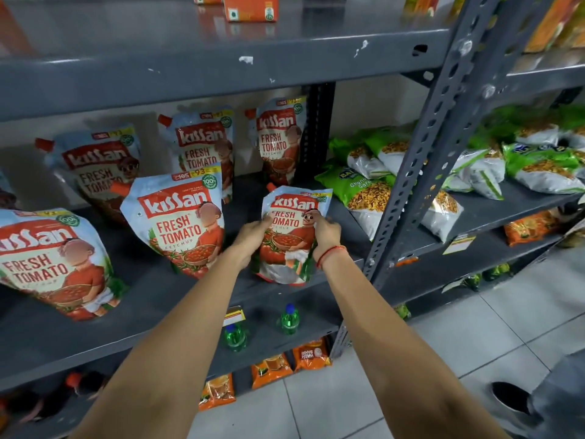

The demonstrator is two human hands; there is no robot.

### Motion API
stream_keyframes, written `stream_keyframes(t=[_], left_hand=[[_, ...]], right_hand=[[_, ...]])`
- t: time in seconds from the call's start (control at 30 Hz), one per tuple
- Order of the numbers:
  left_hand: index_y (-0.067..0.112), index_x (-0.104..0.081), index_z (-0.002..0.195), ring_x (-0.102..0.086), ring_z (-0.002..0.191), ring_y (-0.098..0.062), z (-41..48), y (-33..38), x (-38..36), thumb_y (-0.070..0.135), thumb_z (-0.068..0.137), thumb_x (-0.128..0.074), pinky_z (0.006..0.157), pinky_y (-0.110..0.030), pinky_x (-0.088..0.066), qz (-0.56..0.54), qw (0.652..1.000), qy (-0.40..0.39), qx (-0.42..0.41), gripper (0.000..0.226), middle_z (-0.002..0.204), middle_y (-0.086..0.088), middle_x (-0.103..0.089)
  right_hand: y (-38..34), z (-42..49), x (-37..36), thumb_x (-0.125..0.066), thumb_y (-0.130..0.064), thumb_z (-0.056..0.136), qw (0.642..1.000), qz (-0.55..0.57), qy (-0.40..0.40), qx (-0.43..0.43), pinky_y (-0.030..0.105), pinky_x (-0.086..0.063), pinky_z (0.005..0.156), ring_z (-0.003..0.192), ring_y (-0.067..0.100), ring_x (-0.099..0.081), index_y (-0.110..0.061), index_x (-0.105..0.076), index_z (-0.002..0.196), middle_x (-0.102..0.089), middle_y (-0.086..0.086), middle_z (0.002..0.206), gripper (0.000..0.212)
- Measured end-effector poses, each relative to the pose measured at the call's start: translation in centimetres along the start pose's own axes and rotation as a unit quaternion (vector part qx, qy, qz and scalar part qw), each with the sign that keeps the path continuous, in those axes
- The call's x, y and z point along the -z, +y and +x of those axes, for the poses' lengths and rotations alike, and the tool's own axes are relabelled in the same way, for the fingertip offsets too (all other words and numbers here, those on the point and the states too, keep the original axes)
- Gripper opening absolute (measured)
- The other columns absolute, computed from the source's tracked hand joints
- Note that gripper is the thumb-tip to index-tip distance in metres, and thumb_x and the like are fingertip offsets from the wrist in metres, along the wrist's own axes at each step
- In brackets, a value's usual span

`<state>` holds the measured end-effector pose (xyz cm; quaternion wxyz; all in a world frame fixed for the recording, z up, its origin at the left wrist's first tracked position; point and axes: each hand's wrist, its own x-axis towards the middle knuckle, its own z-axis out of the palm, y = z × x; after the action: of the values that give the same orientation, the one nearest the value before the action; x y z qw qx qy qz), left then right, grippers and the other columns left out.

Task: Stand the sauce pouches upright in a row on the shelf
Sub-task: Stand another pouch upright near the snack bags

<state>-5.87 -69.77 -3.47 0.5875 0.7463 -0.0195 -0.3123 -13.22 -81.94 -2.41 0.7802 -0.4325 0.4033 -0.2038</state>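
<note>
Partly hidden, the pouch I am holding shows only its middle and top: my left hand covers its left edge and my right hand its right edge, both clamped on its sides. It stands near the front lip of the grey metal shelf, leaning back a little, its base touching the shelf. A red thread bracelet circles my right wrist.

Left of it another front pouch leans back, and a third front pouch at far left is cut off by the frame edge. Behind them three back pouches stand in a row against the wall; the leftmost is blurred and half covered. Every pouch reads "Kissan Fresh Tomato Ketchup", with a red spout cap at the top left corner and a price tag where I can read "93"; the smaller print is too soft to make out.

On the same level to the right, beyond the slotted upright post, green and white snack bags lie in a heap; their lettering is mostly unreadable. Two green bottles with blue caps stand on the shelf below, with orange packets lower still. Orange cartons sit on the shelf above, cropped at the top. Pale floor tiles spread out at lower right.
</note>
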Motion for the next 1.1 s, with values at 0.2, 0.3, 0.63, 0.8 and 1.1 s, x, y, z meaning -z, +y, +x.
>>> stream_keyframes(t=[0.2,0.3,0.63,0.8,1.1], left_hand=[[0.012,-0.060,0.111,-0.065,0.094,-0.013,-2.5,3.3,0.0,0.037,0.089,-0.055,0.077,-0.026,-0.051,-0.143,0.983,-0.005,-0.118,0.034,0.112,-0.007,-0.067],[0.015,-0.063,0.093,-0.067,0.079,0.000,-4.4,5.7,0.1,0.027,0.089,-0.058,0.068,-0.013,-0.052,-0.124,0.959,0.068,-0.247,0.014,0.091,0.002,-0.068],[0.015,-0.067,0.088,-0.064,0.073,0.009,-5.7,3.2,-0.7,0.017,0.090,-0.056,0.066,-0.007,-0.048,-0.045,0.927,0.087,-0.361,0.012,0.071,0.021,-0.072],[0.017,-0.050,0.120,-0.059,0.104,-0.005,-4.7,-1.0,-1.0,0.023,0.069,-0.078,0.097,-0.029,-0.047,0.020,0.978,-0.037,-0.203,0.059,0.114,0.004,-0.062],[0.004,-0.050,0.120,-0.060,0.112,-0.026,-3.5,-3.0,-4.3,0.019,0.069,-0.079,0.098,-0.039,-0.048,0.141,0.971,0.027,-0.191,0.061,0.124,-0.015,-0.062]], right_hand=[[-4.7,-1.6,-1.6,-0.056,-0.021,0.093,0.980,-0.021,-0.090,0.176,0.023,-0.056,0.057,0.063,0.009,-0.066,-0.017,-0.057,0.084,-0.066,0.000,0.077,0.010],[-7.4,-2.3,-2.0,-0.060,-0.018,0.091,0.953,-0.036,-0.134,0.270,0.019,-0.056,0.062,0.064,0.002,-0.067,-0.019,-0.061,0.081,-0.068,0.000,0.079,0.010],[-8.5,-2.0,0.7,-0.068,-0.015,0.084,0.940,-0.032,-0.159,0.301,0.021,-0.057,0.062,0.067,0.006,-0.069,-0.020,-0.061,0.081,-0.069,-0.005,0.075,0.009],[-4.8,-1.0,2.9,-0.073,-0.013,0.080,0.942,-0.142,-0.217,0.214,0.020,-0.055,0.077,0.092,0.004,-0.064,-0.010,-0.053,0.120,-0.066,-0.003,0.104,0.045],[-0.1,1.7,8.1,-0.077,-0.017,0.076,0.912,-0.295,-0.234,0.164,0.046,-0.046,0.103,0.113,0.021,-0.060,-0.010,-0.055,0.115,-0.064,0.009,0.119,0.045]])
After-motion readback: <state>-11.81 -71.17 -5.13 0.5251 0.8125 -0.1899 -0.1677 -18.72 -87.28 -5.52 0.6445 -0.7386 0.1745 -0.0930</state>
